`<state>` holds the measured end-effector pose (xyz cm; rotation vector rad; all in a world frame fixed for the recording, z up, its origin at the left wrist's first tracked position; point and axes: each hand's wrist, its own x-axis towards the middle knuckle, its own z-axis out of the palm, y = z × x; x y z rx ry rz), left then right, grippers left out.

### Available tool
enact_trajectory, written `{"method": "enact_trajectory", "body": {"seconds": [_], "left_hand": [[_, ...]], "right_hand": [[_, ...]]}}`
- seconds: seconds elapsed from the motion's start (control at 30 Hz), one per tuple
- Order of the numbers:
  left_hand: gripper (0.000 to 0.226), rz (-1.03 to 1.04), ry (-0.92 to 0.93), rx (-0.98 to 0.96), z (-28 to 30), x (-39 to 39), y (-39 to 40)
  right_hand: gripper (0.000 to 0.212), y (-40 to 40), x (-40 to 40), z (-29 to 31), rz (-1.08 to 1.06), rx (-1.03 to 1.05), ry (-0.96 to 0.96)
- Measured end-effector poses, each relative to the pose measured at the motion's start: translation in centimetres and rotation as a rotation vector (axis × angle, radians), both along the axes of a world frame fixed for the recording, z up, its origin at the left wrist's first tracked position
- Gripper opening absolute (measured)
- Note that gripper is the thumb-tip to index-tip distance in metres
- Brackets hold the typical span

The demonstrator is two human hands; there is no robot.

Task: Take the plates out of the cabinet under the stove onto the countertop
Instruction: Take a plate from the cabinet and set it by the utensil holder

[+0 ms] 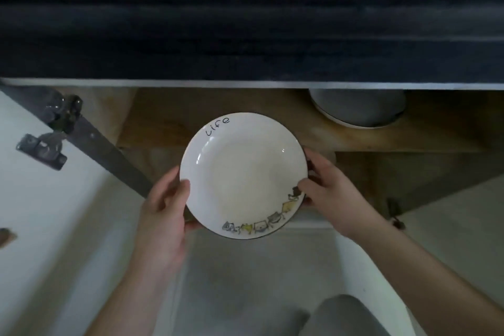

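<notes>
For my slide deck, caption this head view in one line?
Both hands, left and right, hold a white plate before the open cabinet shelf.

A round white plate (pixel 243 175), roughly level, is out in front of the open cabinet (pixel 272 123); "Life" is written on its far rim, small cartoon figures along the near rim.

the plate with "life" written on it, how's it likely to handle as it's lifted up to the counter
The plate looks like glazed ceramic, so probably rigid, breakable if dropped, and somewhat slippery, judging by its shiny highlights. The left hand and right hand grip opposite rims, which should keep it level.
</notes>
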<state>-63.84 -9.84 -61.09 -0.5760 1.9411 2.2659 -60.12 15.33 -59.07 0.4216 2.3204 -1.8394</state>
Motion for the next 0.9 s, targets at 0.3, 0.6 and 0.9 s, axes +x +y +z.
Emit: {"method": "enact_trajectory", "body": {"seconds": [0.3,0.6,0.9], "left_hand": [[0.037,-0.079,-0.154,0.016,7.5,10.1,-3.1],[0.059,-0.201,-0.215,0.051,17.4,21.6,-8.0],[0.058,-0.296,-0.195,0.016,28.9,28.4,-9.9]], "right_hand": [[0.067,-2.6,9.4,7.1,-0.012,-0.042,-0.243],[0.071,-6.2,18.8,17.4,0.049,-0.032,-0.303],[0.064,-7.6,28.5,27.6,-0.079,-0.152,-0.32]]}}
